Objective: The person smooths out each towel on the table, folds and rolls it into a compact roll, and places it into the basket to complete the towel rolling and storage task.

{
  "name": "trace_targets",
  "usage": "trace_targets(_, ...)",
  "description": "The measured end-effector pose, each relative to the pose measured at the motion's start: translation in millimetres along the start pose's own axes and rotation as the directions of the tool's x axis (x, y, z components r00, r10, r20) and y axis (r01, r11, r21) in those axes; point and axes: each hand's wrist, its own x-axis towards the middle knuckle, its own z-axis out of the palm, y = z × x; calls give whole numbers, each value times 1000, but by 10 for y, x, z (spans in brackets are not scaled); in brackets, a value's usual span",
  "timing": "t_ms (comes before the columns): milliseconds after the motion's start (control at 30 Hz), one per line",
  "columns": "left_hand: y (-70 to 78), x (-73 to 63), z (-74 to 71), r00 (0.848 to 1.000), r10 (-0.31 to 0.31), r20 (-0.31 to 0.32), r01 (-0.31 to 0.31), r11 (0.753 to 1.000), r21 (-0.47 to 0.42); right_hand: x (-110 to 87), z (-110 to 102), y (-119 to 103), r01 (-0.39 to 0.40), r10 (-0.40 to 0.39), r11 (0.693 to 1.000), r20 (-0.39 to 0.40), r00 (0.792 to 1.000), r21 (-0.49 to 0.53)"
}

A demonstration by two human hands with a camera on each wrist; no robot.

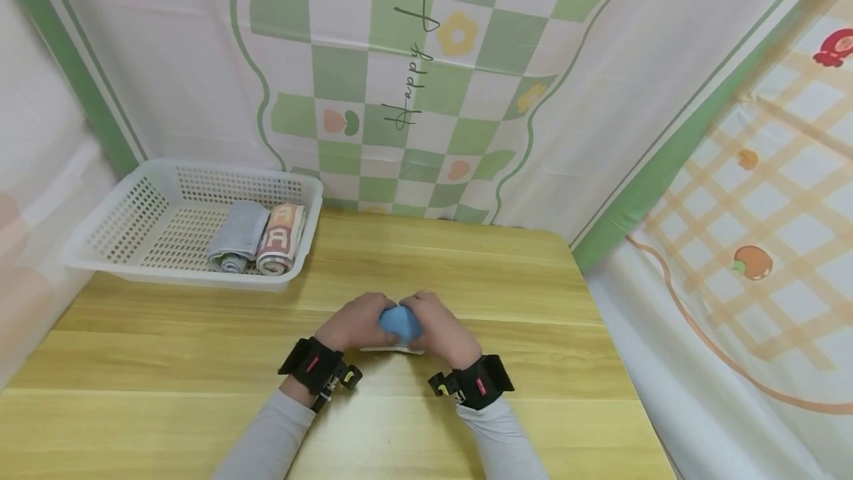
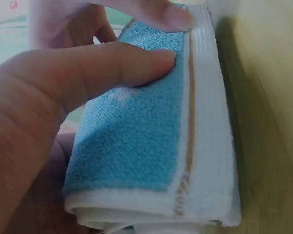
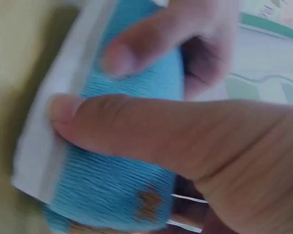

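Note:
Between both hands is a blue towel point(image 1: 400, 323), rolled up, with a white border and a thin brown stripe along its edge. My left hand point(image 1: 358, 323) grips it from the left, thumb pressed on the blue terry cloth point(image 2: 132, 141). From the right, my right hand point(image 1: 441, 328) holds the roll, its thumb lying across the white border point(image 3: 36, 161). A small brown figure point(image 3: 149, 202) shows near the roll's end in the right wrist view. The fingers behind the roll are mostly hidden. The towel sits low over the wooden table point(image 1: 400, 421).
A white perforated basket point(image 1: 193, 278) stands at the back left of the table. In its right part lie a rolled grey-blue towel point(image 1: 241, 232) and a rolled towel with red and cream lettering point(image 1: 283, 235). A checkered curtain point(image 1: 400, 72) hangs behind the table's back edge.

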Motion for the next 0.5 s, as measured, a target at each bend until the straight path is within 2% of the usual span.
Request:
trace_targets(133, 3, 12, 47, 1000, -8, -10, 8, 999, 49, 51, 99, -4, 45, -51, 990, -42, 998, -136)
trace_targets(233, 27, 21, 81, 1000, -13, -27, 15, 995, 97, 70, 130, 15, 58, -68, 985, -60, 996, -162)
trace_targets(367, 57, 17, 100, 999, -17, -49, 24, 990, 140, 91, 145, 73, 69, -80, 989, -75, 994, -132)
trace_targets(500, 69, 30, 114, 998, -4, -60, 15, 984, 180, 112, 141, 164, 81, -82, 997, -81, 993, -21)
